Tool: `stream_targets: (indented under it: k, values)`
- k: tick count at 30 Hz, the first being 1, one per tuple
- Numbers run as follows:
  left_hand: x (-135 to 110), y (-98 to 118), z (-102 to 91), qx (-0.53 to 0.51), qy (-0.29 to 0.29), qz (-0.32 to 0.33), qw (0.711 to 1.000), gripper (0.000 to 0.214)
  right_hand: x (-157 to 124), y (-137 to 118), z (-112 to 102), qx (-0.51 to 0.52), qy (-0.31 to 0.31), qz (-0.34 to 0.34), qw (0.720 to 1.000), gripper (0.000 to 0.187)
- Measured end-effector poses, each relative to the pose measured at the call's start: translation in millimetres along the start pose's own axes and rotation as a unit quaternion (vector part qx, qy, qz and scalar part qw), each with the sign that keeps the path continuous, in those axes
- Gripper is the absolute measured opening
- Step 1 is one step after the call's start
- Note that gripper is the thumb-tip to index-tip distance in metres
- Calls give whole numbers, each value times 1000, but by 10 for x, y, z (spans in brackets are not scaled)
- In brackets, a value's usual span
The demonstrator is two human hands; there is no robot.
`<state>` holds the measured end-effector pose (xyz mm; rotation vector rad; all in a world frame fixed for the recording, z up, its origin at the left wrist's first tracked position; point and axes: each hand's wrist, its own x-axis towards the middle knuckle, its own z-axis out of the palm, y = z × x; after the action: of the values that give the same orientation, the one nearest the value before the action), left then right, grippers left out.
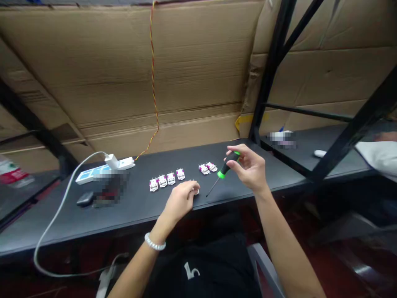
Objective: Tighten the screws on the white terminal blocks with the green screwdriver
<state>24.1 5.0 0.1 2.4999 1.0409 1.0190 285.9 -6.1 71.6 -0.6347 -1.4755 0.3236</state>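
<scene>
My right hand (249, 167) grips a black and green screwdriver (228, 164) by its handle, with the thin shaft slanting down to the left and its tip close to the table. Near the front edge my left hand (181, 196) has its fingers closed on a small white part (196, 191), mostly hidden beneath the fingertips. To the left of that hand stand several small white and purple parts (162, 181) in a loose row. Two more such parts (207, 167) lie together behind, between the hands.
A power strip (89, 174) with a white plug (111, 161) lies at the left, its cable (58, 211) looping over the front edge. Beside it are a dark blurred-out item and a black object (85, 199). Black metal posts (269, 70) flank the dark tabletop (133, 207); cardboard (198, 62) backs it.
</scene>
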Motion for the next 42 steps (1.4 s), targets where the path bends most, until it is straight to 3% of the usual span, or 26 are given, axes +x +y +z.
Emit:
stream_targets:
  k: [6,23,33,42]
  values:
    - [-7,28,5,-3,0,-9,1000,18,5,-23,104,-32,40,9,999,35]
    - [-19,34,20,7,-1,-16,1000,18,-74,-3,297,-67,3,-24,997,40]
    - [-14,40,33,39,-11,-19,999,20,-17,-228,417,-90,-96,-83,988,61]
    - [8,76,12,30,-12,-48,998,20,136,-246,678,-112,-111,-102,982,46]
